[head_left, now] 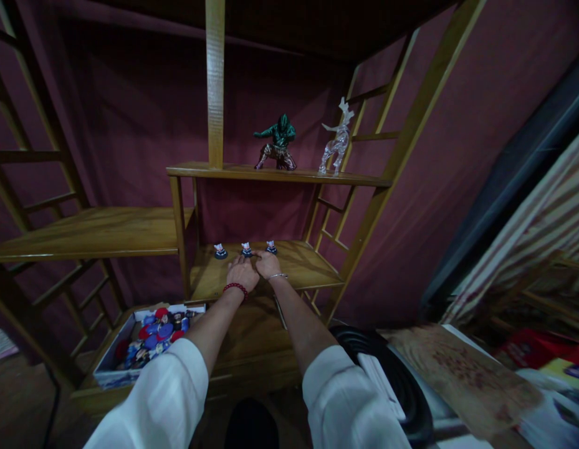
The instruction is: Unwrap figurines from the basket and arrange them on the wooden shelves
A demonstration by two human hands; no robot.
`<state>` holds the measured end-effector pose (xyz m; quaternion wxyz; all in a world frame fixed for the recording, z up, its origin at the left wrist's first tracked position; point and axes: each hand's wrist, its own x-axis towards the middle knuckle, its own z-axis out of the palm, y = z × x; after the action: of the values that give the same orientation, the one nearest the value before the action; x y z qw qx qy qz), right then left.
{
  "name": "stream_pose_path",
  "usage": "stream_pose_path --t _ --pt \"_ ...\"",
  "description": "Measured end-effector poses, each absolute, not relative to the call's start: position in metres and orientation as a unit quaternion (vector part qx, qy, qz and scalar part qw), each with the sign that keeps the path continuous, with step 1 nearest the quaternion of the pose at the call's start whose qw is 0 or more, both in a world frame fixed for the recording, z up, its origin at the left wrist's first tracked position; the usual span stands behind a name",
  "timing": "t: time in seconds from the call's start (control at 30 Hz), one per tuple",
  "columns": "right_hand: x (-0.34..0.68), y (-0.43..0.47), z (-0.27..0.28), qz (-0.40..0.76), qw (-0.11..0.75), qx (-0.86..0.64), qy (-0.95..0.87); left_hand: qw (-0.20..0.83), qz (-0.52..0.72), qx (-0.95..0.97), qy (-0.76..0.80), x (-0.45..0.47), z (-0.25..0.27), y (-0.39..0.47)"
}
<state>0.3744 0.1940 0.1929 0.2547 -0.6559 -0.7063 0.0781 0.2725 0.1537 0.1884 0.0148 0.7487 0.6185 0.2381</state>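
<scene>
Three small white cat-like figurines on dark round bases stand in a row on a low wooden shelf board: the left figurine (220, 251), the middle figurine (246, 249) and the right figurine (271, 247). My left hand (243, 273), with a red bead bracelet at the wrist, has its fingertips at the front of the middle figurine's base. Close beside it, my right hand (268, 265), wearing a silver bangle, reaches its fingers to the right side of that same base. It also lies just in front of the right figurine. The fingertips are partly hidden.
Above, a shelf (214, 169) carries a green crouching figure (277, 143) and a clear deer figure (336, 146). A box (118, 330) of red and blue figurines sits lower left. Coiled black hose (413, 390) and a patterned board (462, 374) lie at right.
</scene>
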Motion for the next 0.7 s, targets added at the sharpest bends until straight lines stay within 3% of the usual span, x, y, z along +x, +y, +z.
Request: stream_pose_path --t 0.7 --pt "0.3718 0.1877 0.1957 0.069 0.257 -0.676 -0.687 0.004 0.256 0.74 0.622 0.2721 0.1894 0.1514"
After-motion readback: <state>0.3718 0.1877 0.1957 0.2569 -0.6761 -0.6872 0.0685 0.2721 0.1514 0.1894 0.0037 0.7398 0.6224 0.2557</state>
